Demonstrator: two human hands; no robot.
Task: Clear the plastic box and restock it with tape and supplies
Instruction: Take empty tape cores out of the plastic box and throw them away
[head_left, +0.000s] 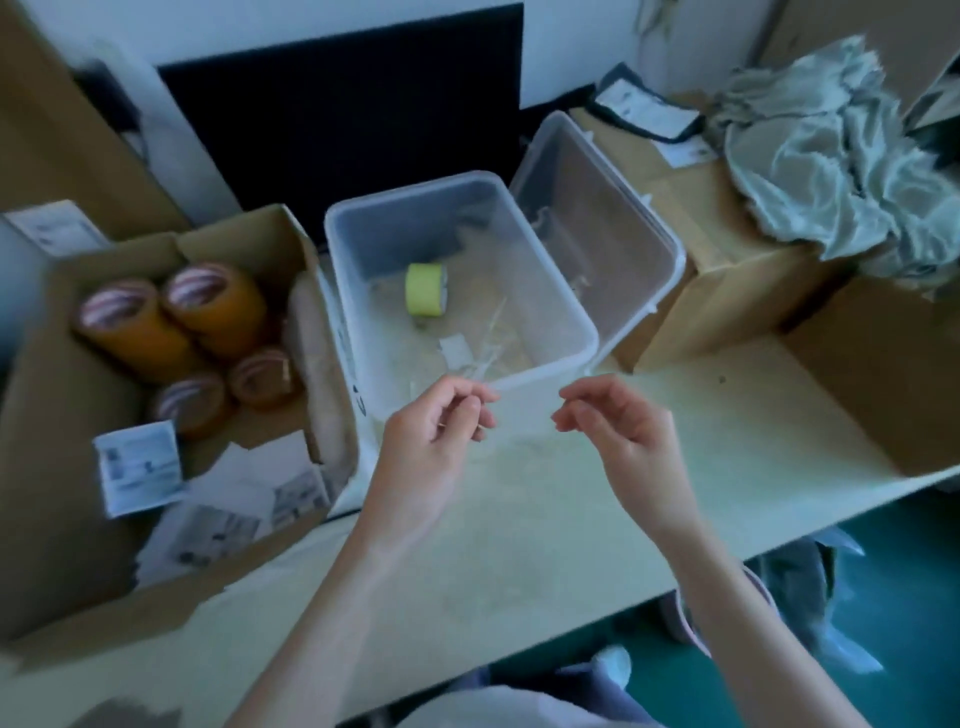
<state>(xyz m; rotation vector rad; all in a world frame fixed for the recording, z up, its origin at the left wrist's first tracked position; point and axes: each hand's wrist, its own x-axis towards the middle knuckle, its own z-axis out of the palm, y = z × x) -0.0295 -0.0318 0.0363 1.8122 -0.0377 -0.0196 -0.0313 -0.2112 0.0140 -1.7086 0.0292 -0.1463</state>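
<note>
Labels blurred — writing unreadable

Both hands hover before plastic box.

You see a dim, bluish-green picture with soft, even light and only faint shadows. Everything is slightly smeared, and your left hand and right hand are blurred at the fingertips. Wide-angle distortion bends the table edge and the corners.
</note>
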